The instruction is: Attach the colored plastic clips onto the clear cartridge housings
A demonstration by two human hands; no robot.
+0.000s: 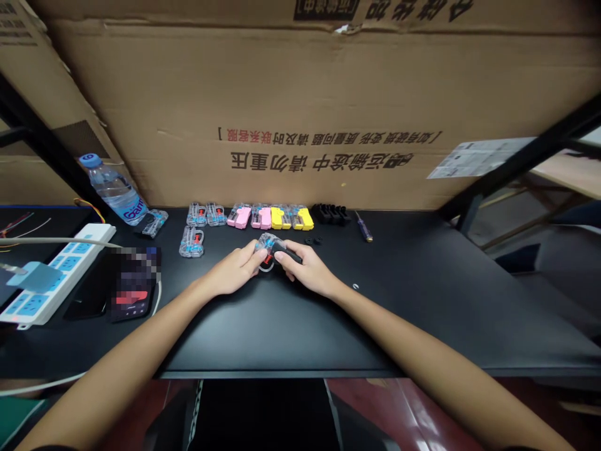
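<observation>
Over the middle of the table I hold a clear plastic toy gun (267,240) with blue parts inside and a red trigger. My left hand (237,268) is closed on its left end, the fingers wrapped round the clear body. The fingers of my right hand (307,266) are closed on a black piece (290,252) at the gun's right side; whether it is fixed to the body I cannot tell. Beyond my left hand lie more clear toy gun bodies (192,242) with red triggers. Behind my hands stand pink pieces (240,216) and yellow pieces (303,218) with clear parts.
Black parts (331,213) stand in a row near the cardboard (300,94), beside a screwdriver (364,227). Small black rings (313,240) and a small white piece (355,286) lie rightward. On the left are a water bottle (115,191), power strip (59,275), cable and phones (134,285).
</observation>
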